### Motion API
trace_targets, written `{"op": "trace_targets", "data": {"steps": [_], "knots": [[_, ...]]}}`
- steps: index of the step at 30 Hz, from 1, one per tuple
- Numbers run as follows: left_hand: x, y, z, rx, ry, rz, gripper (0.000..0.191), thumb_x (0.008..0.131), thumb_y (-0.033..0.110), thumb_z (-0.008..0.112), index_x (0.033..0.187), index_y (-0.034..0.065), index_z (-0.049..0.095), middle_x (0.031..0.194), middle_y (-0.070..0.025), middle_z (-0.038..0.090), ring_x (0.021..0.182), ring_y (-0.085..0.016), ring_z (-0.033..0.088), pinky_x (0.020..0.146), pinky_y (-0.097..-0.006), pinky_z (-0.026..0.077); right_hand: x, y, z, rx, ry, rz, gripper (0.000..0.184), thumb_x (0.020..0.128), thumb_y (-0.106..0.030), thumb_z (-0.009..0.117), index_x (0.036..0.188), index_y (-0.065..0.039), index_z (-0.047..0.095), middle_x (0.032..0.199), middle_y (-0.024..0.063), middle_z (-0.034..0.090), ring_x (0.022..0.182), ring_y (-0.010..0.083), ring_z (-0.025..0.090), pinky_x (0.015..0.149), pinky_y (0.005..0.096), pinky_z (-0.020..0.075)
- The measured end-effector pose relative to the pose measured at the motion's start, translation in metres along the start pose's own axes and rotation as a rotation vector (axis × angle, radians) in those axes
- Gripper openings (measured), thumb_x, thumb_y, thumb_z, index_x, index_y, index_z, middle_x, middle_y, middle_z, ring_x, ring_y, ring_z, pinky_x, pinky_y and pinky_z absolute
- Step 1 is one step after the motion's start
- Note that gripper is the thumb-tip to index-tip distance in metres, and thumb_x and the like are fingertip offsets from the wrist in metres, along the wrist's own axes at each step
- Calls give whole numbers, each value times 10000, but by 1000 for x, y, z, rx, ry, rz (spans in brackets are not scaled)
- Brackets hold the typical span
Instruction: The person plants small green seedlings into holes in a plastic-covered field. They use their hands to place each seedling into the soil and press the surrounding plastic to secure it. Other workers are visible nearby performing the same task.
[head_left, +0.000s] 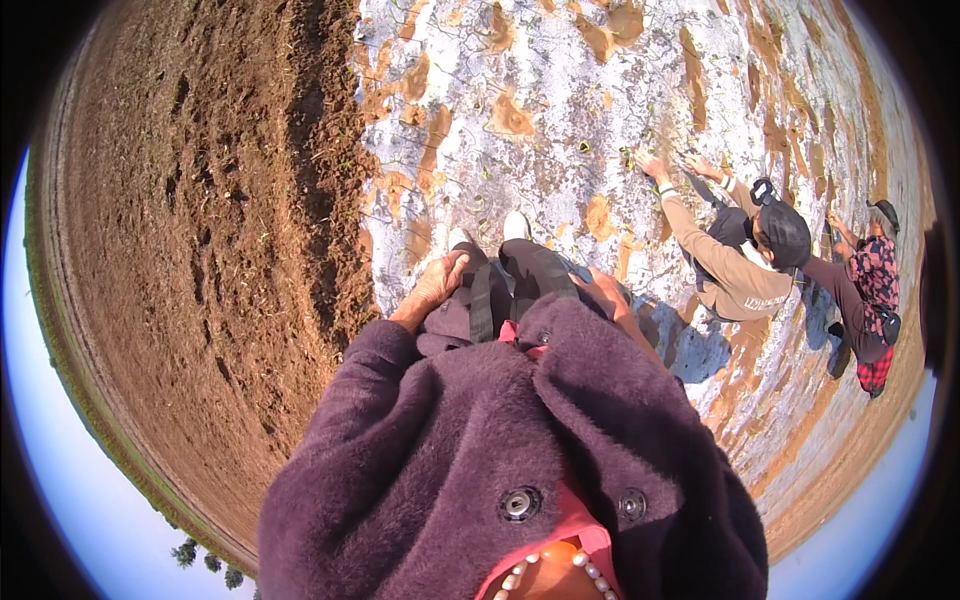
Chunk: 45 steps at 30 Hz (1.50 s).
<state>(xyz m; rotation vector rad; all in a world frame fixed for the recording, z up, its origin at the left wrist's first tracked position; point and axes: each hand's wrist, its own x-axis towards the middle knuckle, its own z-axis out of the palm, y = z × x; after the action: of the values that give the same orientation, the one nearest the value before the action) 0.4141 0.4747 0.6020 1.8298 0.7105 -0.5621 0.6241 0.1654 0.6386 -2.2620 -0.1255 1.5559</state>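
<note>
My left hand (442, 280) rests by my left thigh at the hem of my purple fleece coat (450, 420), its fingers bent against the dark trousers (536, 270). On the other side, my right hand (606, 291) lies at my right thigh, partly hidden by the coat. Whether either hand grips cloth cannot be made out. White shoes (516, 225) show beyond my knees, on whitish plastic film (480, 172) with brown soil patches (511, 118). Small green seedlings (584, 147) poke through holes in the film.
To the right, a co-worker in a tan top (720, 274) bends with both hands near the film. Farther right, another person in a patterned shirt (874, 270) bends over. Bare tilled soil (225, 187) borders the film on the left. Trees (196, 556) stand on the horizon.
</note>
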Motion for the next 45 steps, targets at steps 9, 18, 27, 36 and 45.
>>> {"op": "trace_targets", "data": {"steps": [9, 18, 27, 36, 45], "knots": [[-11, 49, -38, -212, 194, -43, 470, 1053, 413, 497, 1290, 25, 619, 774, -120, 656, 640, -174, 607, 664, -332, 510, 26, 10, 8, -109, 21, -207, 706, 853, -491, 640, 1284, 66, 588, 1184, 317, 647, 1142, 439, 619, 983, 462, 486], [37, 24, -83, -217, 54, -28, 500, 1047, 419, 529, 1291, -8, 621, 756, -54, 605, 617, -137, 527, 615, -319, 475, 78, 18, 9, 94, 1, -228, 539, 808, -282, 684, 1261, 5, 638, 1182, 251, 684, 1115, 353, 664, 950, 392, 500], [64, 24, -181, -147, -63, -86, 492, 1046, 393, 532, 1270, -37, 617, 784, -133, 654, 665, -187, 586, 680, -362, 509, 97, -62, 5, 199, 0, -295, 658, 819, -304, 657, 1368, 40, 541, 1245, 205, 666, 1146, 258, 640, 997, 373, 474], [117, 34, -248, -30, -233, 77, 463, 1050, 364, 533, 1210, -56, 644, 892, -212, 691, 782, -271, 653, 781, -402, 527, 61, -150, -17, 394, 238, -361, 590, 848, -112, 597, 1414, 30, 510, 1264, 143, 654, 1150, 164, 613, 976, 294, 490], [126, 24, -268, -36, -223, 156, 399, 1045, 313, 555, 1188, -47, 653, 869, -206, 691, 747, -266, 646, 752, -402, 521, 38, -231, -44, 305, 293, -289, 593, 873, 13, 527, 1463, -4, 476, 1279, 114, 657, 952, 113, 647, 878, 267, 517]]}}
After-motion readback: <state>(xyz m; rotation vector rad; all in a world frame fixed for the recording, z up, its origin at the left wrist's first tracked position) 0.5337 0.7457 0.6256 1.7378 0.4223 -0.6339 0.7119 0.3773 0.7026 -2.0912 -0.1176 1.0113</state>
